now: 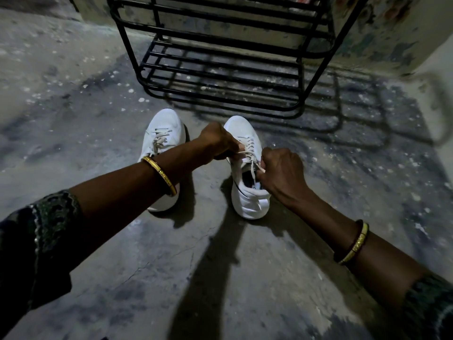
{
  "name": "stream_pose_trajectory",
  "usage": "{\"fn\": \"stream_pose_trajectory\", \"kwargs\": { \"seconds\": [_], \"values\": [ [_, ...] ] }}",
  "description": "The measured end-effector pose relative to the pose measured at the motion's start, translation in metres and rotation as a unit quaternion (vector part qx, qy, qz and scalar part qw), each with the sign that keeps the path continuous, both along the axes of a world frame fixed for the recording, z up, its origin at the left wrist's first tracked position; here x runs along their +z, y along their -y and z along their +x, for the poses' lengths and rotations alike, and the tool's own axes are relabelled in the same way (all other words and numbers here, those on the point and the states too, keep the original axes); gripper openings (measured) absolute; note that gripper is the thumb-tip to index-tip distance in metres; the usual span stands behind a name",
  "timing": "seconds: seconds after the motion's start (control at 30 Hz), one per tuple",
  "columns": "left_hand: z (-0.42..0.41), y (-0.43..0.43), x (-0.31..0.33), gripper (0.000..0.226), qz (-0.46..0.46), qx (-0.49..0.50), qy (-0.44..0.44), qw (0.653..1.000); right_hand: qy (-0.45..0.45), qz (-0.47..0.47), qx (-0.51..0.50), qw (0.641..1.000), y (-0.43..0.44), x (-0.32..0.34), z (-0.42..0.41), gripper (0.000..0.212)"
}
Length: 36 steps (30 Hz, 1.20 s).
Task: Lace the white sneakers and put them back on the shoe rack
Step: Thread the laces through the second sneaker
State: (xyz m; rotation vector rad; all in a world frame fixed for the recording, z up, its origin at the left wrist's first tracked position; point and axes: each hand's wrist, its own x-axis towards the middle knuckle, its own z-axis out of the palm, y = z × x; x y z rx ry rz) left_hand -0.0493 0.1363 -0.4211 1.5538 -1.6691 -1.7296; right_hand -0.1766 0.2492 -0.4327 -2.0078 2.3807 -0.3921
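Two white sneakers stand side by side on the concrete floor, toes pointing at the rack. The left sneaker point(164, 133) is laced, and my left forearm crosses over its heel. Over the right sneaker point(247, 192), my left hand point(217, 142) pinches one end of its lace point(248, 153) at the left side of the tongue. My right hand point(282, 173) pinches the other lace end at the right side, near the shoe's opening. The black metal shoe rack point(220, 69) stands just beyond the toes, its lower shelves bare.
The floor is rough, stained concrete point(73, 99) with white specks. A peeling painted wall point(382, 33) rises behind and to the right of the rack. The rack's shadow falls on the floor to its right. I wear a gold bangle on each wrist.
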Motion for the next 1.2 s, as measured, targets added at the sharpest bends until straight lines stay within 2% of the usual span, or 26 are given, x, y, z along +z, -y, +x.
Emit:
{"fn": "stream_pose_trajectory", "kwargs": {
  "seconds": [0.23,0.33,0.37,0.5,0.6,0.8,0.9,1.0,1.13,1.2],
  "values": [
    [0.003,0.002,-0.011,0.032,-0.024,-0.008,0.03,0.999,-0.071,0.025,0.039,0.996,-0.013,-0.002,0.004,0.014],
    [0.001,0.007,-0.017,0.032,-0.075,-0.012,0.046,0.996,-0.077,0.02,0.08,0.994,-0.017,-0.004,0.001,0.039],
    [0.002,0.009,-0.019,0.033,-0.108,-0.019,0.067,0.992,-0.083,0.013,0.095,0.992,-0.017,-0.004,-0.001,0.041],
    [0.001,0.007,-0.022,0.029,-0.218,-0.059,0.14,0.964,-0.084,0.033,0.117,0.989,-0.018,-0.001,-0.006,0.034],
    [-0.001,0.006,-0.023,0.026,-0.243,-0.061,0.163,0.954,-0.09,0.052,0.111,0.988,-0.019,0.001,-0.008,0.01],
    [0.0,0.005,-0.028,0.028,-0.277,-0.056,0.175,0.943,-0.091,0.048,0.116,0.988,-0.022,-0.003,-0.01,0.022],
    [0.003,0.007,-0.033,0.028,-0.28,-0.056,0.161,0.945,-0.089,0.052,0.118,0.988,-0.021,-0.004,-0.01,0.021],
    [0.009,0.01,-0.03,0.028,-0.247,-0.085,0.122,0.958,-0.029,0.019,0.104,0.994,-0.022,-0.006,-0.016,0.014],
    [0.013,-0.001,-0.014,0.045,-0.152,-0.149,0.021,0.977,0.037,-0.012,0.032,0.999,-0.015,0.006,-0.018,0.054],
    [0.01,-0.008,-0.012,0.051,-0.148,-0.175,0.014,0.973,0.023,0.009,0.036,0.999,-0.007,0.008,-0.007,0.058]
  ]
}}
